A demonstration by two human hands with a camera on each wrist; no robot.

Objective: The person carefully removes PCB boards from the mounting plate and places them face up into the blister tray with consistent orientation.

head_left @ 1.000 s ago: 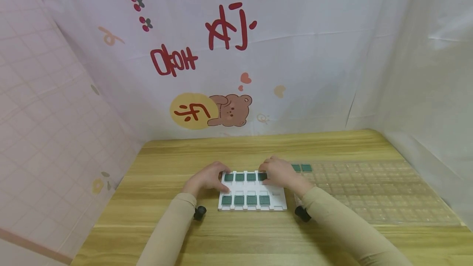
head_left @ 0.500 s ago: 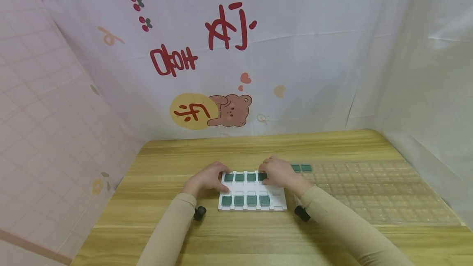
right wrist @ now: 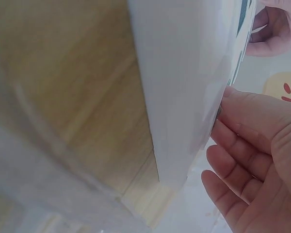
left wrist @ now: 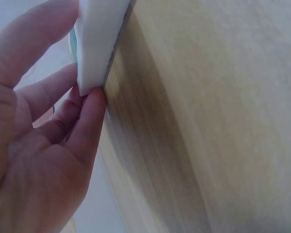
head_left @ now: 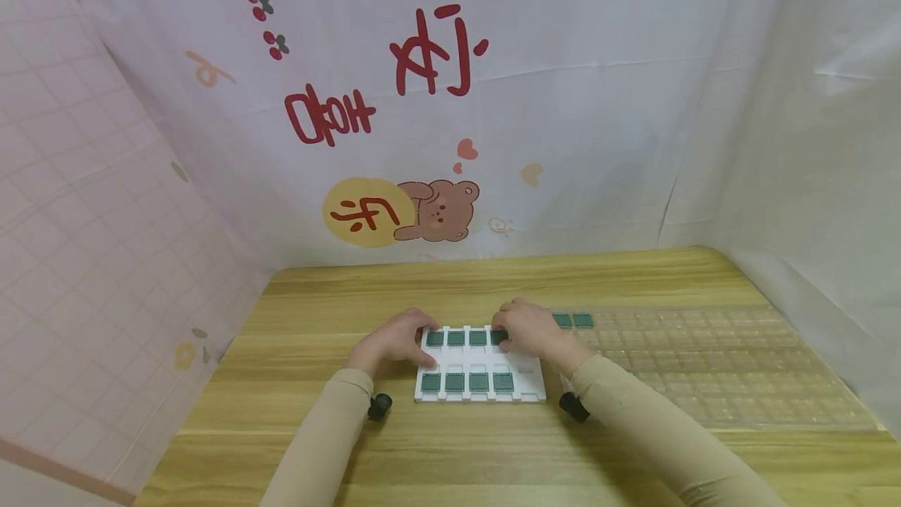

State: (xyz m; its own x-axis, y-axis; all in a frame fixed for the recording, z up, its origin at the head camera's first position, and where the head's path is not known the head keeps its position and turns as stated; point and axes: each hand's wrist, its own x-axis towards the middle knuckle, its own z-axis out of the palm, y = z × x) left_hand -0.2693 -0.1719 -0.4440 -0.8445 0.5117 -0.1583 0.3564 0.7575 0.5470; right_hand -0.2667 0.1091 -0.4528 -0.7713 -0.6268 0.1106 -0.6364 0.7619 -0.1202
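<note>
Behind this wood-grain tabletop [head_left: 366,288] hangs a pale backdrop [head_left: 591,124] with a printed bear [head_left: 446,211] on it, and right in front of me sits a white tray [head_left: 481,357] with two rows of pockets. Looks to me like I'm at the seating step: my right grip [head_left: 528,329] is pinching a green chip [head_left: 499,337] at the fourth back-row pocket, while my left grip [head_left: 403,337] is closed around the tray's left end. Can't tell if that chip's fully down, fingers are in the way. Next move calls for a light, level touch, I reckon, then a clean let-go. Contents check: three more back-row chips [head_left: 456,338], four front-row chips [head_left: 479,382], and the front right pocket's bare. Fifth back pocket's hidden under me. Over right, the clear tray [head_left: 711,366] shows two spare chips [head_left: 583,320] in its back left corner.
</note>
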